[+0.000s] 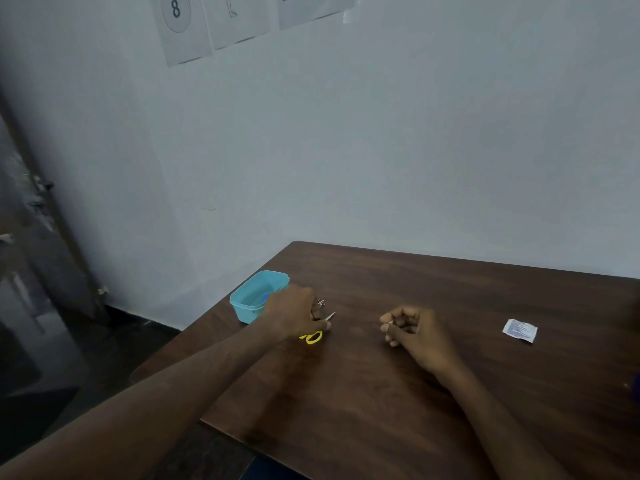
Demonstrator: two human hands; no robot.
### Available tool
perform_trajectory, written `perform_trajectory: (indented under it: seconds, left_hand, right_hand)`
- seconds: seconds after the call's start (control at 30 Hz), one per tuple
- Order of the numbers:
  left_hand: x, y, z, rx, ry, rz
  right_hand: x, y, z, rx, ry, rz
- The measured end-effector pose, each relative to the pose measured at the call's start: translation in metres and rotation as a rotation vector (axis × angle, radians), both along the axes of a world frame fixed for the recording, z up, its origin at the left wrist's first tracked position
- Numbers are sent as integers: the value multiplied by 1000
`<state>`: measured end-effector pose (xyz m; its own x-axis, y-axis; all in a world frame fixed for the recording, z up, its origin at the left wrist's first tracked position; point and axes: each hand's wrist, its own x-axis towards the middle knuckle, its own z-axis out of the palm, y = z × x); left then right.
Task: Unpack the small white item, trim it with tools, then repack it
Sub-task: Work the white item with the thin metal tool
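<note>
Resting on a dark wooden table [433,393], two bare hands are seen. The left hand [294,315] is laid over one pair of yellow-handled scissors [313,336] near the table's left edge, its fingers curled onto them, with the blade tips showing past the knuckles; whether the scissors are truly gripped cannot be told. One small metal tool [321,302] is seen just beyond that hand, too small to identify. One light blue plastic box [256,299], open at the top, is placed at the far left corner, just beside the left hand. The right hand [414,329] is curled near the middle of the table, and a tiny white item [390,323] seems to be pinched at its fingertips. One white printed wrapper [520,330] is left flat toward the right edge, well apart from both hands. Three paper sheets [183,26] are fixed to the wall above.
</note>
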<state>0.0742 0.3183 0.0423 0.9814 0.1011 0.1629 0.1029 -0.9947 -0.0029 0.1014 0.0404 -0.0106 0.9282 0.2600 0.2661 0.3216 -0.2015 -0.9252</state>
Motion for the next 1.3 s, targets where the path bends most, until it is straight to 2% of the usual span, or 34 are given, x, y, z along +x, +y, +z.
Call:
perform_trajectory:
  seconds: [0.17,0.33,0.5,0.6,1.13,1.3]
  left_hand:
    - [-4,-3,3,1,-2,38]
    - [-5,-3,3,-50,-106,115]
    - [-3,-3,2,6,-12,119]
    - [-3,-7,2,20,-25,111]
    - [3,-8,8,-233,-11,156]
    - [3,-7,11,-215,-17,160]
  right_hand:
    - [-2,0,1,13,13,-2]
    - [-1,-1,0,-5,15,2]
    - [0,-2,-1,-10,12,4]
    - [0,-2,-1,-11,8,4]
    - [0,-2,2,-8,26,16]
    - [1,-2,1,-5,27,12]
